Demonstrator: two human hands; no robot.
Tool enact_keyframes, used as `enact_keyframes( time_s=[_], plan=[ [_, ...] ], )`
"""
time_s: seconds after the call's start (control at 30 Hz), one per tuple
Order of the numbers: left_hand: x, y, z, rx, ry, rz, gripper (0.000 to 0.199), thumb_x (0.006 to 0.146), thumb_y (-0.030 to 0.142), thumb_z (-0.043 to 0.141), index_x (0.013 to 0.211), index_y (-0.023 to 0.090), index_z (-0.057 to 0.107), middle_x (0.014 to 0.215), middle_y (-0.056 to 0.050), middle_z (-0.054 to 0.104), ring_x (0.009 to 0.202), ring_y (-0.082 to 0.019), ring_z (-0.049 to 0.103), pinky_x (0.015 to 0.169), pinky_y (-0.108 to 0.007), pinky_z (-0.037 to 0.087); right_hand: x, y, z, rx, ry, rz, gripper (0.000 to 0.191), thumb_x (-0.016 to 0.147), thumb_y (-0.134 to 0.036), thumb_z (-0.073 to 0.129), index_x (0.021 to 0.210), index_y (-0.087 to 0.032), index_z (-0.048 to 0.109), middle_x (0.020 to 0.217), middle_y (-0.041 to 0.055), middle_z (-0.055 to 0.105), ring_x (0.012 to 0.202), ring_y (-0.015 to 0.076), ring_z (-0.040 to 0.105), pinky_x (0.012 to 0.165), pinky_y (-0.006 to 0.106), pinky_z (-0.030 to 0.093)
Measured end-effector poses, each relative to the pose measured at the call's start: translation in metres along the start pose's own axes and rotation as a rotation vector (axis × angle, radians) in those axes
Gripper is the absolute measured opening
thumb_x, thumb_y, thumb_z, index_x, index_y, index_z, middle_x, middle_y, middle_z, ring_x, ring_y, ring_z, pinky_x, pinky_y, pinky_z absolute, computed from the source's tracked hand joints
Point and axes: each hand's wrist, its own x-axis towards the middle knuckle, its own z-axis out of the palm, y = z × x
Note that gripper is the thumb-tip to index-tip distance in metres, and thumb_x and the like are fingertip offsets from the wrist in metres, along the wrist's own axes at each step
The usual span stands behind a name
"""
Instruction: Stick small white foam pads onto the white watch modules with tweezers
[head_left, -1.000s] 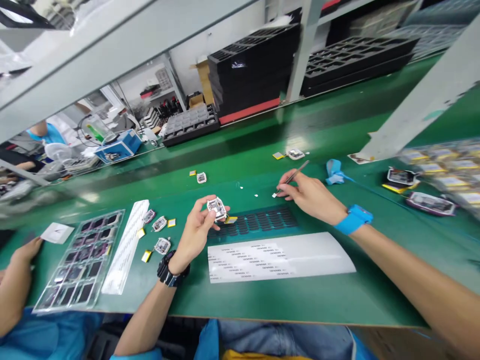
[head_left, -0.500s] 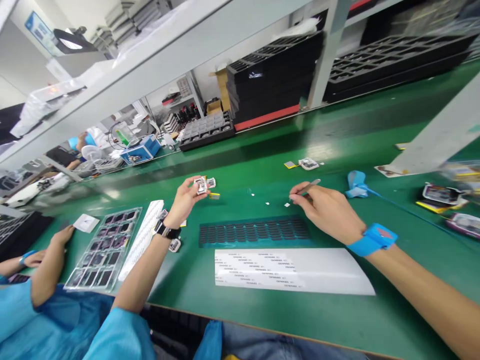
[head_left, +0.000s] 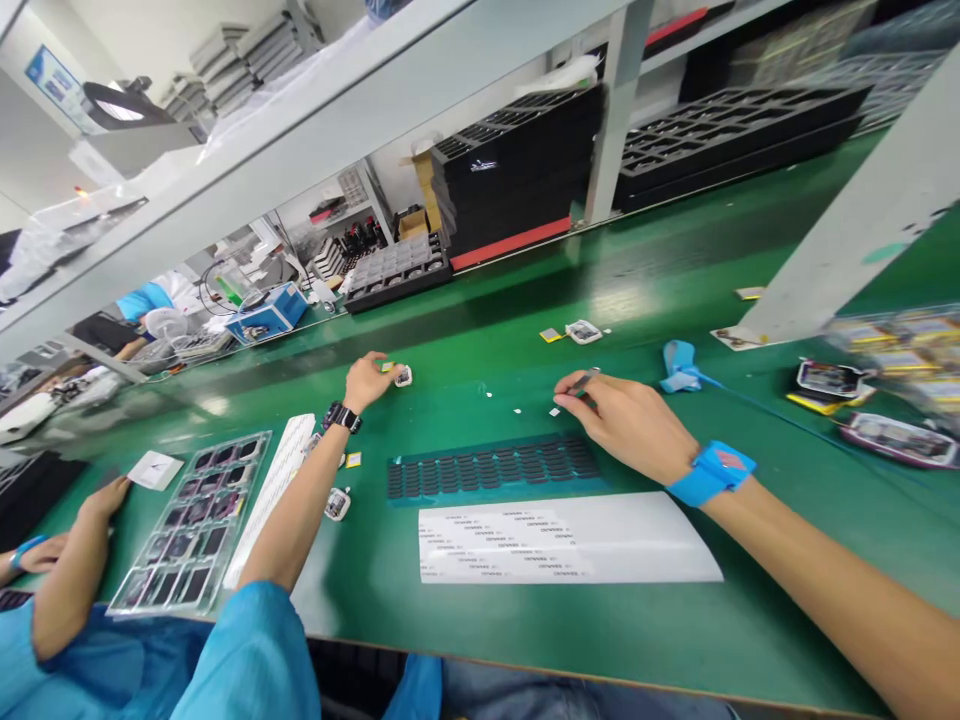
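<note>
Starting at the far left, we see a co-worker's hand [head_left: 105,497] resting on the green bench [head_left: 525,620] beside a clear tray of dark parts [head_left: 191,520]. Our left hand [head_left: 365,379] reaches far out, fingers closed around a small white module [head_left: 403,376] on the bench surface, with a yellow tab [head_left: 387,367] just beside it. Nearer us lie a teal sheet of black pads [head_left: 491,468] and a white label sheet [head_left: 562,538]. Our right hand [head_left: 626,420], to the right, pinches tweezers [head_left: 583,381], tips just over a tiny white chip [head_left: 554,411].
</note>
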Motion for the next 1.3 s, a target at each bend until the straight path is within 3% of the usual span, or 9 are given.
enact_keyframes(
  time_s=[0.17, 0.33, 0.5, 0.63, 0.8, 0.97, 1.1, 1.2, 1.3],
  plan=[
    [-0.010, 0.014, 0.029, -0.022, 0.006, -0.009, 0.038, 0.097, 0.036, 0.067, 0.128, 0.015, 0.062, 0.131, -0.012, 0.063, 0.117, -0.027, 0.064, 0.099, -0.049, 0.056, -0.001, -0.001, 0.001, -0.001, 0.022, -0.011, 0.025, 0.101, -0.030, 0.047, 0.086, -0.021, 0.066, 0.092, 0.0071, 0.077, 0.066, 0.0237, 0.070, 0.062, 0.034, 0.050],
    [-0.023, 0.020, 0.023, -0.292, 0.004, 0.032, 0.035, 0.095, 0.030, 0.069, 0.126, 0.014, 0.062, 0.124, -0.011, 0.066, 0.109, -0.024, 0.067, 0.095, -0.046, 0.058, 0.000, -0.004, -0.002, 0.059, 0.085, 0.005, 0.026, 0.100, -0.032, 0.047, 0.086, -0.021, 0.066, 0.089, 0.0078, 0.077, 0.065, 0.0248, 0.070, 0.061, 0.035, 0.050],
    [-0.075, 0.023, 0.004, -0.707, -0.123, 0.156, 0.056, 0.074, 0.010, 0.082, 0.125, 0.016, 0.060, 0.121, -0.010, 0.070, 0.097, -0.017, 0.072, 0.095, -0.034, 0.056, 0.001, -0.019, -0.009, 0.286, 0.152, 0.122, 0.023, 0.095, -0.037, 0.051, 0.086, -0.021, 0.066, 0.084, 0.0076, 0.075, 0.067, 0.0251, 0.070, 0.060, 0.034, 0.050],
    [-0.122, 0.026, 0.000, -0.978, -0.237, 0.155, 0.069, 0.067, 0.019, 0.087, 0.129, 0.019, 0.056, 0.110, -0.006, 0.074, 0.095, -0.017, 0.072, 0.092, -0.031, 0.055, -0.001, -0.037, -0.014, 0.465, 0.133, 0.249, 0.026, 0.093, -0.044, 0.054, 0.086, -0.022, 0.067, 0.083, 0.0073, 0.075, 0.073, 0.0262, 0.071, 0.061, 0.034, 0.050],
    [-0.163, 0.032, 0.012, -1.166, -0.413, 0.045, 0.060, 0.068, 0.029, 0.087, 0.119, 0.015, 0.059, 0.086, -0.001, 0.073, 0.077, -0.014, 0.071, 0.078, -0.027, 0.056, -0.005, -0.051, -0.016, 0.605, 0.051, 0.323, 0.028, 0.094, -0.041, 0.048, 0.090, -0.021, 0.069, 0.077, 0.0048, 0.072, 0.072, 0.0234, 0.069, 0.070, 0.034, 0.052],
    [-0.189, 0.038, 0.019, -1.226, -0.615, -0.064, 0.060, 0.068, 0.035, 0.089, 0.114, 0.017, 0.055, 0.077, 0.002, 0.070, 0.064, -0.014, 0.069, 0.064, -0.024, 0.053, -0.008, -0.065, -0.014, 0.558, -0.049, 0.165, 0.028, 0.094, -0.031, 0.050, 0.089, -0.020, 0.075, 0.082, 0.0047, 0.070, 0.071, 0.0194, 0.065, 0.061, 0.030, 0.045],
    [-0.198, 0.039, 0.020, -1.129, -0.799, -0.069, 0.059, 0.066, 0.047, 0.092, 0.102, 0.016, 0.057, 0.080, -0.002, 0.072, 0.051, -0.008, 0.059, 0.048, -0.019, 0.040, -0.014, -0.079, -0.012, 0.587, -0.063, -0.008, 0.018, 0.097, -0.025, 0.059, 0.099, -0.019, 0.076, 0.090, 0.0056, 0.074, 0.074, 0.0178, 0.067, 0.062, 0.028, 0.050],
    [-0.199, 0.038, 0.022, -1.092, -0.835, -0.058, 0.058, 0.065, 0.051, 0.092, 0.099, 0.015, 0.062, 0.081, -0.004, 0.073, 0.051, -0.006, 0.053, 0.047, -0.019, 0.036, -0.019, -0.084, -0.009, 0.597, -0.002, -0.220, 0.020, 0.098, -0.013, 0.056, 0.103, -0.020, 0.074, 0.095, 0.0059, 0.075, 0.081, 0.0160, 0.070, 0.070, 0.026, 0.056],
    [-0.200, 0.038, 0.023, -1.075, -0.855, -0.041, 0.054, 0.065, 0.051, 0.092, 0.096, 0.015, 0.066, 0.076, -0.001, 0.070, 0.053, -0.006, 0.049, 0.050, -0.019, 0.037, -0.023, -0.085, -0.008, 0.462, 0.052, -0.397, 0.030, 0.099, -0.006, 0.049, 0.104, -0.020, 0.074, 0.098, 0.0059, 0.075, 0.079, 0.0138, 0.071, 0.067, 0.023, 0.057]
  ],
)
